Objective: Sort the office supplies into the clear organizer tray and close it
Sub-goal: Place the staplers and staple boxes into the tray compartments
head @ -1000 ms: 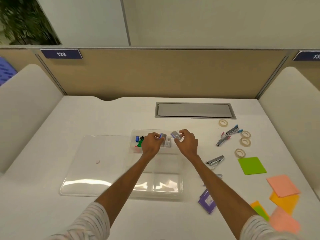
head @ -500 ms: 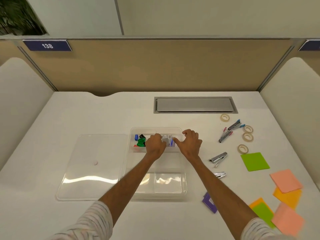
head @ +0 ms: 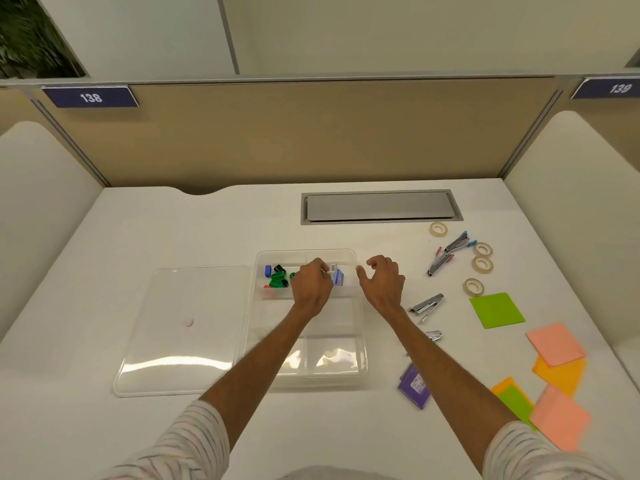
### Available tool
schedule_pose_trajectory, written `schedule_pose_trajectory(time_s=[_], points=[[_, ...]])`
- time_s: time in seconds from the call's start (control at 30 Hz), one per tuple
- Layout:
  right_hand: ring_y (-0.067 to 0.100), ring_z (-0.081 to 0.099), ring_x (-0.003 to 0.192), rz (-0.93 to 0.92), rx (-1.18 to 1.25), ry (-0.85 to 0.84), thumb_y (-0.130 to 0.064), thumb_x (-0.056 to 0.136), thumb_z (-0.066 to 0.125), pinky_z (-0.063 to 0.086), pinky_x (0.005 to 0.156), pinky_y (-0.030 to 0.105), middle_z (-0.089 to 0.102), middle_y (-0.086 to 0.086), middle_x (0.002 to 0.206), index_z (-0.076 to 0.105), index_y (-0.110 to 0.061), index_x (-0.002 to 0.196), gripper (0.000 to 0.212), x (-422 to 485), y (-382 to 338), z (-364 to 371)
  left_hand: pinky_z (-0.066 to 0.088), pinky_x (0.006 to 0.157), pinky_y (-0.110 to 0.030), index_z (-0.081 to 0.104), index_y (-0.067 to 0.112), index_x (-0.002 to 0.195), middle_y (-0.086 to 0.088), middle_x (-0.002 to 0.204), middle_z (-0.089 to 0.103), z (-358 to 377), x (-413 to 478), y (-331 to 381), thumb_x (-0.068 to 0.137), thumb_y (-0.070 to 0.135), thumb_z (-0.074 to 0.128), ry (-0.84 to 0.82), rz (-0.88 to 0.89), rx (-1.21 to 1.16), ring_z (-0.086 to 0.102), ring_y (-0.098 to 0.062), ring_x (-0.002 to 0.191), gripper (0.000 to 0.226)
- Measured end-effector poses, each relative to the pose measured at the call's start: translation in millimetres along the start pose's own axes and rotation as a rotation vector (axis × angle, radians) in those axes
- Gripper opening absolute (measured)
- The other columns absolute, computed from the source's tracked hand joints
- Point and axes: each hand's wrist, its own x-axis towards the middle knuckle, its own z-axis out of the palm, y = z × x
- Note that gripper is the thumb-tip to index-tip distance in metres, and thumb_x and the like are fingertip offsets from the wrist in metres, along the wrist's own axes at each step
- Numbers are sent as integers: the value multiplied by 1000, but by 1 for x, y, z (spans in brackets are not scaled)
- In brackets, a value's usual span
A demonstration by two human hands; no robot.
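Up in the tray's back middle slot, the small boxes are now dropped off. The right hand is pulled out, loose and empty; whether one is still pinched by the left hand can't be told. Staplers are probably tackled next.

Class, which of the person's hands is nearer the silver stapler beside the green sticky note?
Right. The right hand is just left of the silver stapler, by the organizer tray's right wall; the left hand is farther left, over the tray's back compartment.
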Motion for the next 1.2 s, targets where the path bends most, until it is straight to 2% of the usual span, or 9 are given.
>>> schedule_pose_trajectory(time_s=[0.1, 0.3, 0.5, 0.6, 0.77, 0.93, 1.07, 1.2], points=[[22, 53, 104, 7, 0, 3, -34, 88, 60, 37, 83, 38, 62, 1, 105, 58, -15, 104, 24, -6, 9, -14, 54, 76, -36, 66, 14, 96, -5, 98, 71, 9, -12, 8, 87, 15, 55, -22, 39, -41, 65, -24, 89, 14], [25, 52, 108, 43, -10, 7, -22, 89, 56, 37, 86, 42, 61, 3, 108, 57, -15, 104, 17, -20, 40, -42, 40, 91, -40, 65, 14, 100, -6, 105, 65, 31, -37, 26, 84, 13, 59, -38, 213, -72, 48, -25, 114, 16], [27, 48, 116, 152, -138, -20, -14, 90, 49, 37, 91, 44, 59, 5, 117, 57, -17, 111, 22, -27, 83, -74, 41, 92, -38, 67, 13, 101, -6, 103, 67, 48, -66, 48, 85, 12, 61, -60, 337, -20, 50, -24, 112, 17], [28, 46, 118, 184, -150, -74, -8, 83, 52, 38, 92, 45, 56, 7, 120, 56, -17, 115, 33, -29, 104, -88, 40, 88, -39, 66, 14, 101, -3, 101, 68, 59, -75, 54, 86, 11, 59, -90, 348, -4, 49, -24, 112, 17], [28, 44, 121, 128, -140, -193, -1, 72, 60, 42, 93, 45, 53, 6, 123, 53, -21, 121, 54, -31, 123, -102, 43, 88, -37, 63, 14, 106, -3, 104, 65, 78, -86, 61, 88, 19, 60, -188, 335, -59, 52, -23, 106, 18], [23, 38, 129, 1, -149, -342, 2, 67, 59, 43, 94, 47, 46, 1, 133, 50, -29, 129, 70, -30, 135, -106, 44, 90, -38, 58, 16, 116, -5, 112, 62, 103, -95, 68, 84, 31, 67, -344, 297, -24, 51, -22, 109, 36], [19, 31, 136, -82, -185, -464, 3, 71, 58, 39, 99, 45, 39, -1, 144, 47, -29, 135, 73, -26, 141, -109, 44, 98, -40, 49, 18, 132, -7, 129, 53, 120, -102, 74, 78, 30, 73, -512, 282, 82, 46, -24, 120, 61], [17, 27, 139, -124, -260, -553, -4, 75, 60, 34, 102, 44, 36, 0, 148, 44, -29, 139, 71, -19, 150, -106, 44, 97, -43, 46, 21, 135, -5, 131, 51, 129, -106, 78, 75, 29, 72, -555, 342, 178, 43, -24, 122, 66]])
